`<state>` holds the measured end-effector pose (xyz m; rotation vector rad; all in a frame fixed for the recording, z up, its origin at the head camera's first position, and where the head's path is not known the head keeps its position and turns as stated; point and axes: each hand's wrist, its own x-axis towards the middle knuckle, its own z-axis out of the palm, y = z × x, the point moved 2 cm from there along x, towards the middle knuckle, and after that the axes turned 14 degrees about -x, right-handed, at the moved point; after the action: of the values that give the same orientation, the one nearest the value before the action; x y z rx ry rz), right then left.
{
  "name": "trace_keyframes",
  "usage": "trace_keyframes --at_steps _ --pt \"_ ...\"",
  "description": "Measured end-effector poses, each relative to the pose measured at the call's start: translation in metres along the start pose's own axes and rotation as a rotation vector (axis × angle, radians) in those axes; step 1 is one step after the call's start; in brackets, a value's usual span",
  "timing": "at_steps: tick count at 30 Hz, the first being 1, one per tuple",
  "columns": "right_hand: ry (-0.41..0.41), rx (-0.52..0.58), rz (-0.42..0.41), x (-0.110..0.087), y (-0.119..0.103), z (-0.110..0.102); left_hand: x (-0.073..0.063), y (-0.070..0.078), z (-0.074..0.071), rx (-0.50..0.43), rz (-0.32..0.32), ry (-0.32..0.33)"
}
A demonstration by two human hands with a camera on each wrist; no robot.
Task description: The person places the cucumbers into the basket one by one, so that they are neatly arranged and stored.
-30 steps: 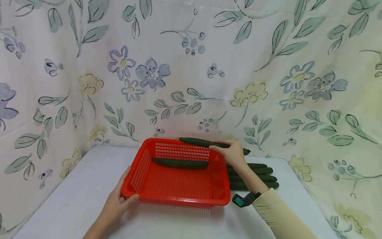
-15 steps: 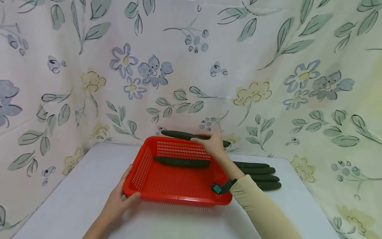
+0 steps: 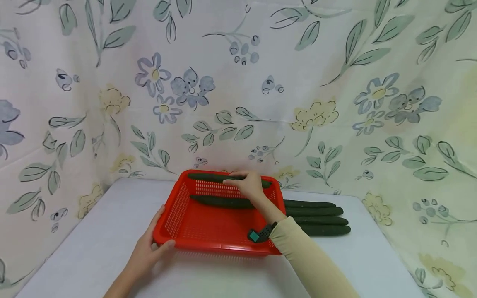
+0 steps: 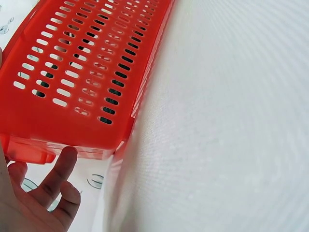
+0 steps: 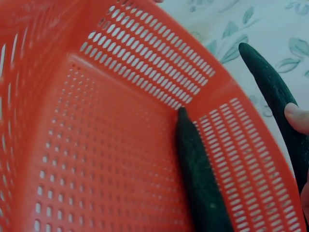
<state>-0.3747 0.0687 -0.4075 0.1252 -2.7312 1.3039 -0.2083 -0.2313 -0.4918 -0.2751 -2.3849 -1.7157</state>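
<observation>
Cloth [image 3: 238, 82] printed with leaves and blue flowers hangs across the room behind a white tabletop [image 3: 93, 231]; in the head view, a person's left hand [image 3: 147, 247] grips the near left corner of a red basket [image 3: 220, 248]. The right hand [image 3: 249, 185] pinches a held cucumber [image 3: 208, 178] at the far rim. A second cucumber [image 3: 220, 201] lies inside; four more cucumbers [image 3: 320, 211] rest to the right. From the left wrist, white surface runs alongside slotted plastic. From the right, thumb presses dark-green skin.
</observation>
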Motion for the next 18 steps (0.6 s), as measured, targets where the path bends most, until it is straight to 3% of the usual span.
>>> trace_keyframes --at_steps 4,10,18 --pt "-0.033 -0.025 0.087 -0.002 0.004 0.007 0.000 0.001 0.002 -0.014 -0.022 -0.006" --pt "-0.085 0.035 0.235 -0.007 0.013 0.013 0.000 0.002 0.003 -0.011 -0.013 -0.009" --pt "-0.166 0.002 0.295 -0.012 0.023 0.023 -0.001 0.001 0.002 -0.005 -0.010 -0.007"
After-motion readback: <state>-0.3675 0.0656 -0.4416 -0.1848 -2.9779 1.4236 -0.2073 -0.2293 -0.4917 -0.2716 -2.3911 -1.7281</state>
